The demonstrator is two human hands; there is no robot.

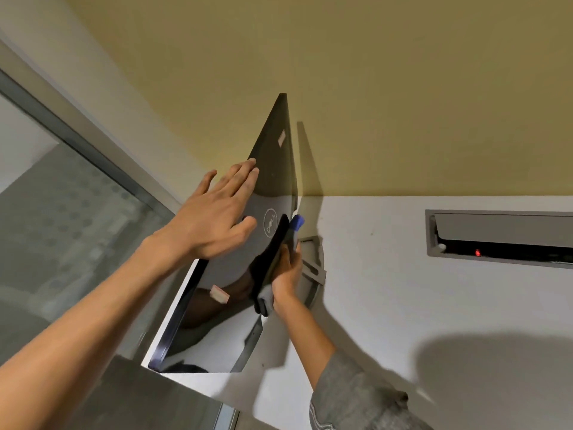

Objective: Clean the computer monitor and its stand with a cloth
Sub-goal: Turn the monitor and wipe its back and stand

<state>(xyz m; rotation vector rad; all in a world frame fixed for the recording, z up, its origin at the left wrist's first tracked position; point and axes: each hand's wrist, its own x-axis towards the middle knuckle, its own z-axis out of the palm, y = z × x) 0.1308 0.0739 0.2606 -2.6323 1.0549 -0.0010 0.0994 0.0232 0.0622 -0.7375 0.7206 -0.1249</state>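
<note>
While the monitor (273, 181) stands on the white worktop (403, 290) w/ its glossy black back facing the viewer, both hands are on it. Left hand (214, 221) lies flat on the back panel, fingers straight and spread, fingertips (252, 169) reaching past the panel's left edge, thumb near the round logo (269, 223). Right hand (286, 271) is lower down, at the stand neck (273, 259), fingers curled round the neck; a grey cloth (266, 301) shows under the palm, pressed against the stand. Can't tell how much of the cloth is bunched in the grip. Blue cable plug (297, 223) sticks out just above the right hand, beside the neck. Stand base (313, 262), grey, sits on the worktop behind the right hand, partly hidden. Two pale stickers on the back panel: one near the top (281, 138), one low down (219, 293). Monitor is tilted, top corner leaning toward the yellow wall (372, 88). Right of it, well apart, a recessed cable box (499, 237) in the worktop w/ a small red light (477, 252). Glass partition w/ metal frame (77, 144) at left. Grey sleeve (350, 395) on the right forearm; left forearm bare
</note>
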